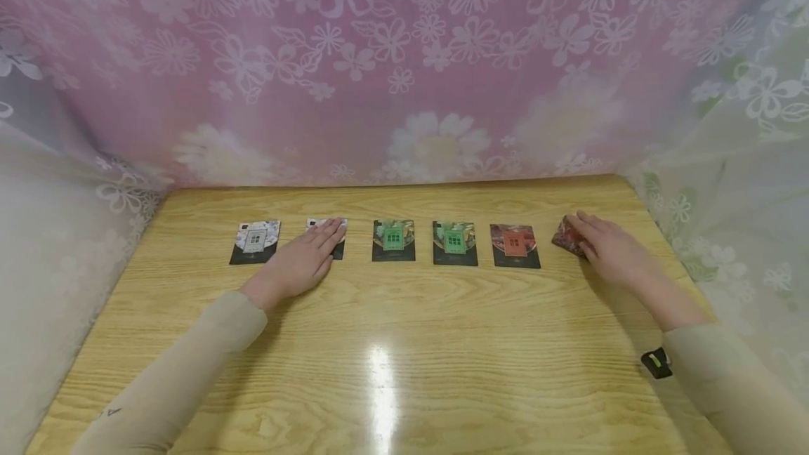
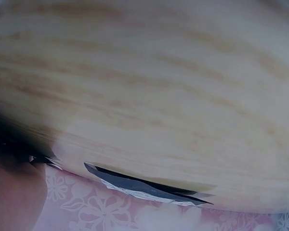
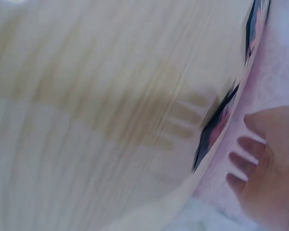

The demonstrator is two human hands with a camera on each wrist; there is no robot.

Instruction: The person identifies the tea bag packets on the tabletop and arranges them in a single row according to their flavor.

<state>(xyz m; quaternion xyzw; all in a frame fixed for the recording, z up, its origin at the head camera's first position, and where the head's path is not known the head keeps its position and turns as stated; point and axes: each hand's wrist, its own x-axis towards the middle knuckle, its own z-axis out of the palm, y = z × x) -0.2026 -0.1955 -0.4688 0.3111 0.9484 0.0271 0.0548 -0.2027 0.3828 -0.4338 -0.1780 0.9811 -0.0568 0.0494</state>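
Observation:
Flat printed sachets lie in a row on the wooden table. My left hand (image 1: pixel 303 258) rests with straight fingers over the second white-and-black sachet (image 1: pixel 338 248), hiding most of it. Left of it lies another white-and-black sachet (image 1: pixel 255 242). My right hand (image 1: pixel 609 244) is at the rightmost red-and-black sachet (image 1: pixel 564 239), which lies askew and partly hidden under the fingers. In the right wrist view, that hand (image 3: pixel 265 163) has its fingers spread beside a red-and-black sachet (image 3: pixel 214 130). The left wrist view shows only part of my left hand (image 2: pixel 14 197), at its lower left.
Between the hands lie two green-and-black sachets, one (image 1: pixel 394 240) left of the other (image 1: pixel 455 243), and another red-and-black sachet (image 1: pixel 515 245). The wooden table (image 1: pixel 442 343) meets a pink floral curtain (image 1: pixel 404 90) behind. Pale floral sheets hang at both sides.

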